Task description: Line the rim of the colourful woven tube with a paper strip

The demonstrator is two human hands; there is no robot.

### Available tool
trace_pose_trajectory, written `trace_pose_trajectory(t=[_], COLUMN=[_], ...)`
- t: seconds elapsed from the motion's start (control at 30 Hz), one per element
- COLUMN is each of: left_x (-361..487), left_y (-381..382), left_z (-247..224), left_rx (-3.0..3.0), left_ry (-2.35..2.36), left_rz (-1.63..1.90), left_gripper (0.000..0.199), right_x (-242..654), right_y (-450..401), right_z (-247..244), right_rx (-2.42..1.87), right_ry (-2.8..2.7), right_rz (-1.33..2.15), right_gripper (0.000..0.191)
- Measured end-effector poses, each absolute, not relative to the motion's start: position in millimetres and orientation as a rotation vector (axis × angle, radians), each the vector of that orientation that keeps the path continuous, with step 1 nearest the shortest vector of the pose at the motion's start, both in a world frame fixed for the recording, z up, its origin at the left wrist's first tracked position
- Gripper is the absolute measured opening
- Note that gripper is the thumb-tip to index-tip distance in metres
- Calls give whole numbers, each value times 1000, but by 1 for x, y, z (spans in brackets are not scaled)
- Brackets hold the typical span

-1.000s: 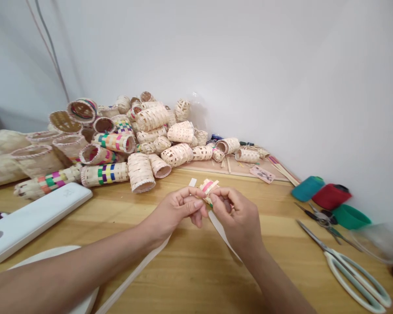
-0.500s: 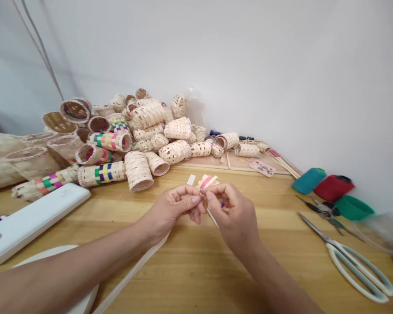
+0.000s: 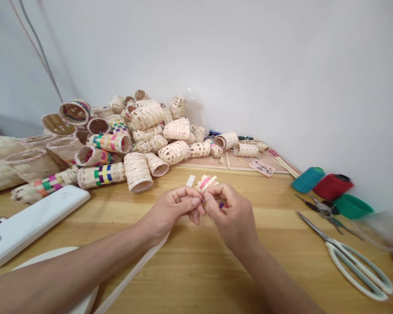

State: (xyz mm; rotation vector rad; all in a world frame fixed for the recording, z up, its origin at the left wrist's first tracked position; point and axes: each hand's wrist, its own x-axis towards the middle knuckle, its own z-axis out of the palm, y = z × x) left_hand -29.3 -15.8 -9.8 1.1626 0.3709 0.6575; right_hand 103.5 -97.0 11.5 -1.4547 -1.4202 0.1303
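Observation:
My left hand and my right hand meet over the wooden table, fingertips pinched together. Just beyond the fingertips shows a small woven piece with pink and pale strips, partly covered by my right hand. What exactly each pinch holds is too small to make out. A white strip lies beside the woven piece. Below my left hand, a long pale strip runs down to the table's near edge.
Many woven baskets are piled at the back left. A white power bank and a round white object lie at left. Scissors, pliers, thread spools and a green bowl are at right.
The view has shifted very slightly. Both hands keep nearly the same pose, with the fingertips together; the white strip showing below them is now mostly hidden by my right hand.

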Motion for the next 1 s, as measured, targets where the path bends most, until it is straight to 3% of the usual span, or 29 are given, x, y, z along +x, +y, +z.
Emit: trace_pose_trajectory(t=[1.0], left_x=[-30], left_y=[-15], left_z=[-12], left_rx=[1184], left_ry=[369], left_rz=[641], left_gripper=[23], right_x=[103], right_y=[-97], right_z=[11], right_rx=[-1441], right_ry=[-1408], right_rz=[191], right_gripper=[10])
